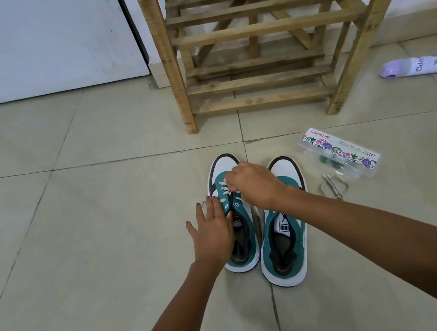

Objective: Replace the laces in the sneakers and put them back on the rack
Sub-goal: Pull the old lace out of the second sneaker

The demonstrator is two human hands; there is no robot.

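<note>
On tiled floor before slatted wooden rack [261, 28], pair of teal-and-white sneakers side by side. Left hand [212, 231] flat, fingers straight, pressing left sneaker [241, 245] — likely steadying it. Right hand [253, 184] curled over white lace [224, 191], pinching it mid-eyelets. Right sneaker [285, 243] unlaced — loose lace [333, 185] lies beside it.

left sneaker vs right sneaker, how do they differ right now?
The left sneaker has white lace crossing its eyelets; on the right sneaker no lace shows. Both hands are on the left sneaker, left hand flat along its side, right hand at its laces; neither grips the right sneaker. Both are teal and white, toes toward the rack.
</note>
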